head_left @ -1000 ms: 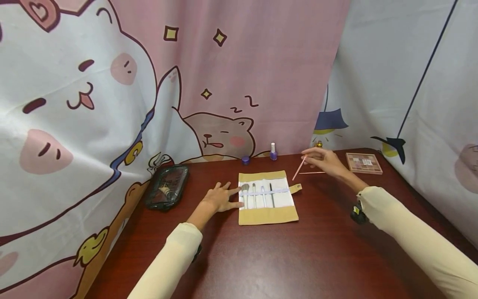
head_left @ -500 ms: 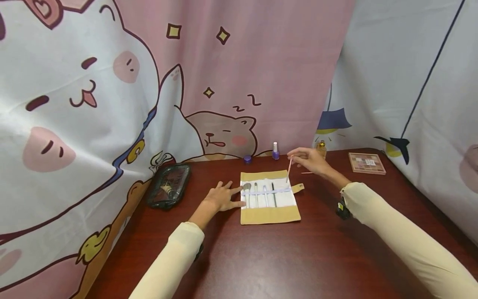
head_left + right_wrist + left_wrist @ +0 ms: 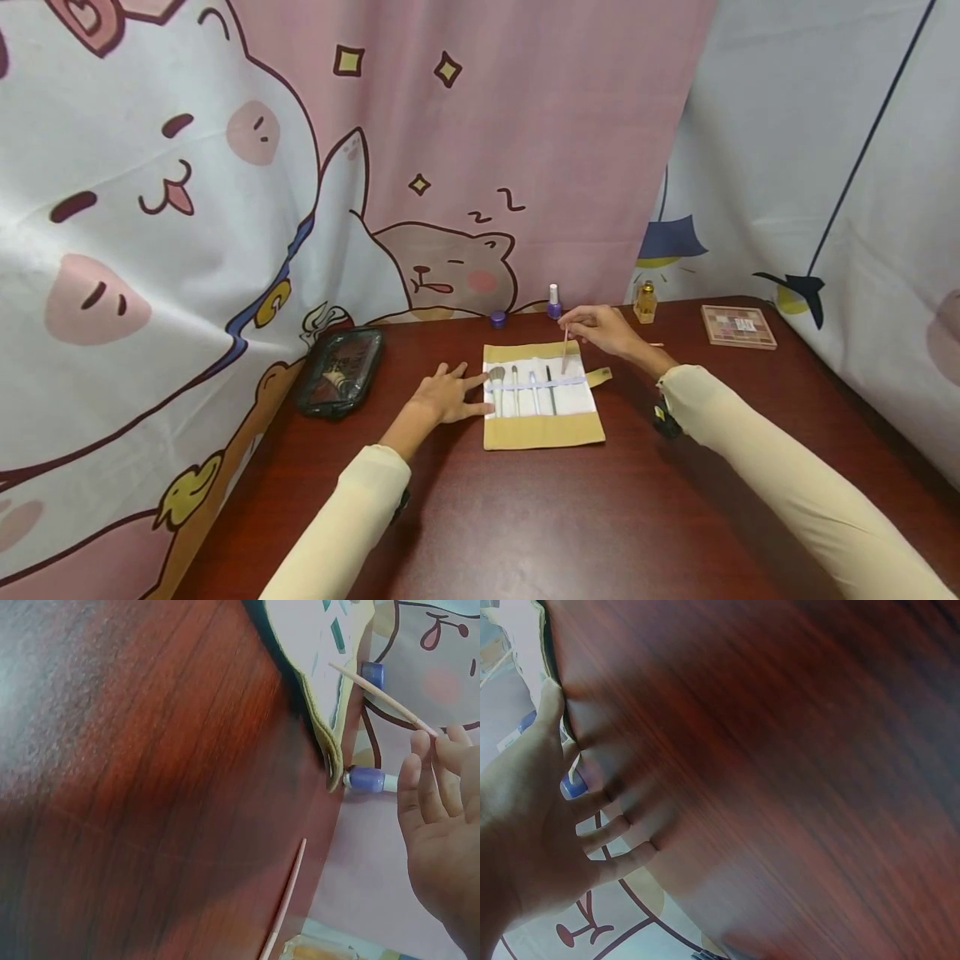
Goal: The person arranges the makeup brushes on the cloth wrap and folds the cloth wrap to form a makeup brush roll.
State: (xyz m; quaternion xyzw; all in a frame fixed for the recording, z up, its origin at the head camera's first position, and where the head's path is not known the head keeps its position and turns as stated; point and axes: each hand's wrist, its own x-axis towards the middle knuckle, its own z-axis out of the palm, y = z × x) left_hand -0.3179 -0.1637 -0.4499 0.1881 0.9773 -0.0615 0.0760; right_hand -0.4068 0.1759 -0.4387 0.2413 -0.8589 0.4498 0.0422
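A tan and white brush roll point(image 3: 542, 432) lies unfolded on the table, with several makeup brushes point(image 3: 498, 377) tucked under its lilac band. My left hand point(image 3: 442, 397) has its fingers spread, thumb and forefinger resting on the roll's left edge. Above the roll's right part, my right hand point(image 3: 600, 327) pinches a slim pink makeup brush point(image 3: 386, 698) near its upper end. The brush slants down, its thin lower tip close over the white lining. Its upper end is hidden by the fingers. Another slim pink brush point(image 3: 289, 894) lies on the table right of the roll.
Along the back stand a small purple jar point(image 3: 498, 318), a purple nail polish bottle point(image 3: 553, 306) and a yellow bottle point(image 3: 645, 303). An eyeshadow palette point(image 3: 738, 326) lies at the back right, a black clear-topped pouch point(image 3: 340, 372) at the left. Printed curtains enclose the table.
My right hand has moved left with the pink brush, from beside the roll to over its right part. The brush now stands more upright. My left hand stays at the roll's edge.
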